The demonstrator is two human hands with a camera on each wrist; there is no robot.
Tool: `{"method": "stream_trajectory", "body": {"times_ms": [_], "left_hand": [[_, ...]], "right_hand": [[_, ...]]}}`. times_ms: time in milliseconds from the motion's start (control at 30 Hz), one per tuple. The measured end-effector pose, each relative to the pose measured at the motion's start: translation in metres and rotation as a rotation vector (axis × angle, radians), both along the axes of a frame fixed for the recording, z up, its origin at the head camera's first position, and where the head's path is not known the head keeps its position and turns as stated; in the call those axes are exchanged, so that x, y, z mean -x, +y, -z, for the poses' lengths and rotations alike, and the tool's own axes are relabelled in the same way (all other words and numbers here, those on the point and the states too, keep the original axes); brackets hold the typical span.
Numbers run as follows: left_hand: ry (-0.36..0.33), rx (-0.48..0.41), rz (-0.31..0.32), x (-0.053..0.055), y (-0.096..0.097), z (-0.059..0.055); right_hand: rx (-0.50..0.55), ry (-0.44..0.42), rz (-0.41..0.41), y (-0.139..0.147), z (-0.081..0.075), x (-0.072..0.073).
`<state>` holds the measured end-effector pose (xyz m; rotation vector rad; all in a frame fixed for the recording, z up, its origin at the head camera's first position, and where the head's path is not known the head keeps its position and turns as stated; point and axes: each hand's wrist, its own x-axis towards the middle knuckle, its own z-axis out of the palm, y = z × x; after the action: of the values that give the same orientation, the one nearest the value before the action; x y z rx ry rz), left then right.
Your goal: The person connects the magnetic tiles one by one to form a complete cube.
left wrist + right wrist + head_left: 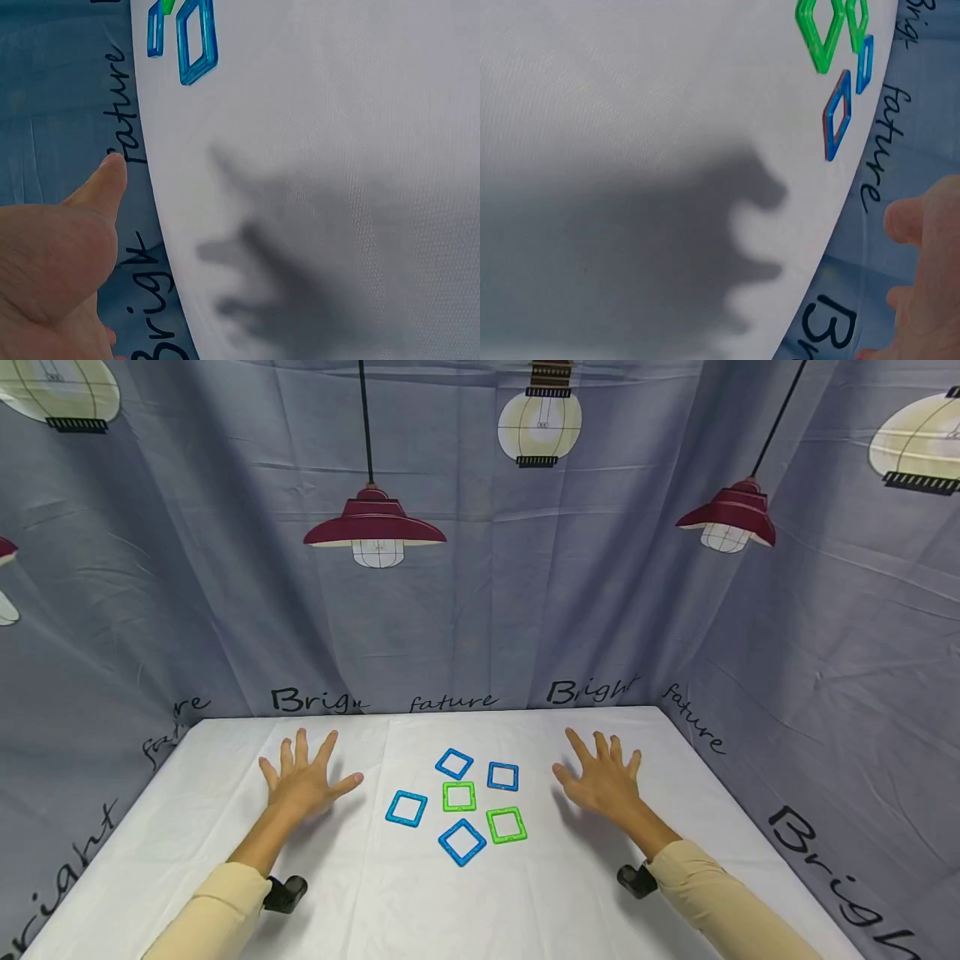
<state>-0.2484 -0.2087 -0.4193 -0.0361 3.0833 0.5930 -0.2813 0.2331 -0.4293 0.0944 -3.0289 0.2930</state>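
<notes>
Several square plastic frames lie flat and apart on the white tabletop between my hands. Green frames (446, 797) (823, 52) sit at the middle and lower right of the group, with blue frames (389, 807) (184, 45) around them. My left hand (300, 783) is spread over the table to the left, nearest that left blue frame, fingers straight and holding nothing. To the right, my right hand (606, 783) hovers with fingers spread, nearest the upper right blue frame (490, 776). Both hands cast shadows on the cloth below them.
A white cloth covers the table (585, 893). Behind and beside it hangs a grey-blue curtain (465, 610) printed with lamps and lettering. A black wrist camera (285, 894) is on my left wrist, another black camera (637, 881) on my right.
</notes>
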Motion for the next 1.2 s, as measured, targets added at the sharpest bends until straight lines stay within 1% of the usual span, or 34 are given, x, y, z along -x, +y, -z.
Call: {"method": "stream_trajectory", "body": {"times_ms": [133,300,533,700,800,967,1133,1200], "left_hand": [[-0.011,0.009,0.017,-0.001,0.006,-0.001],[-0.016,-0.010,0.046,-0.004,0.015,-0.004],[-0.006,-0.030,0.100,-0.005,0.032,-0.008],[-0.006,-0.038,0.134,-0.008,0.045,-0.013],[-0.018,-0.077,0.161,-0.009,0.052,-0.017],[-0.069,-0.196,0.212,-0.009,0.060,-0.022],[-0.130,-0.320,0.234,-0.008,0.062,-0.021],[-0.143,-0.336,0.231,-0.007,0.062,-0.020]], "right_hand": [[-0.001,0.007,-0.012,-0.007,-0.001,-0.002],[0.017,0.002,-0.030,-0.019,-0.004,-0.007],[0.048,0.014,-0.081,-0.043,-0.005,-0.014],[0.084,0.005,-0.134,-0.063,-0.006,-0.024],[0.125,0.005,-0.177,-0.076,-0.007,-0.031],[0.245,-0.012,-0.248,-0.096,-0.006,-0.043],[0.376,-0.044,-0.326,-0.112,-0.007,-0.054],[0.423,-0.047,-0.351,-0.116,-0.007,-0.057]]}}
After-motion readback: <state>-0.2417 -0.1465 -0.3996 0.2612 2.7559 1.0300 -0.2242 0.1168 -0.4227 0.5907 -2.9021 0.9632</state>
